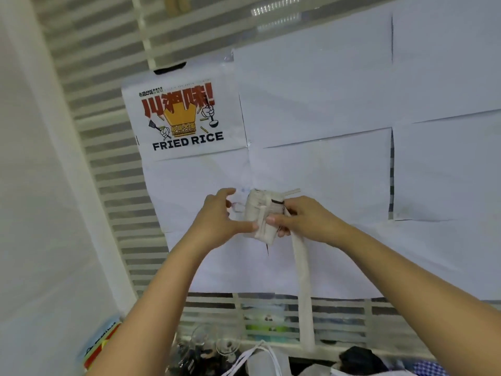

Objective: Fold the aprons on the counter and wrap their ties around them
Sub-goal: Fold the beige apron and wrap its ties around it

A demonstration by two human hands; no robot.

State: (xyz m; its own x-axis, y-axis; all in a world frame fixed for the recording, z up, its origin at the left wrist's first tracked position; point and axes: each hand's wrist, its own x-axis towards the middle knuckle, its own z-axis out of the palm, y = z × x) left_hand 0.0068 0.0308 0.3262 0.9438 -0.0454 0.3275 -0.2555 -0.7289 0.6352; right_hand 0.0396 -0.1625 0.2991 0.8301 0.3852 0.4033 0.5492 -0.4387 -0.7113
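The right hand [306, 218] has the firm grip: thumb laid across the front and fingers curled round the back of the apron bundle [260, 210], a small cream roll held up in the air, with the hand on the bundle's right side. The left hand [217, 221] is at the bundle's left, fingers mostly straight and spread, its thumb pressing the lower left edge where a narrow band crosses the roll. From under the right-hand grip a wide cream tie [302, 280] hangs straight down below the bundle. Above and left of the bundle a poster [184, 118] reads "FRIED RICE" under large red Chinese characters. Blank paper sheets [311, 90] cover the wall behind the bundle. Far below it stand clear glasses [206, 346] and a dark cloth [360, 356].
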